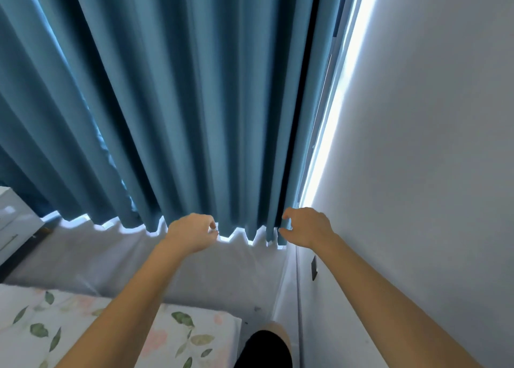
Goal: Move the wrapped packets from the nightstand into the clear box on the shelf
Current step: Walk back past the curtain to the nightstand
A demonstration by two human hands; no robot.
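In front of the teal curtain (pixel 194 103), your left hand (pixel 192 232) and right hand (pixel 307 227) hang with fingers loosely curled, holding nothing; no packets, nightstand or clear box show, so first turn to find the nightstand

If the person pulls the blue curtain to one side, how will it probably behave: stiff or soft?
The blue curtain probably gives softly: it hangs in deep loose folds and its hem is wavy. It looks fairly thick, since daylight shows only at its edge, so it may feel somewhat heavy. The right hand, fingers curled at that edge, could likely bunch it easily.
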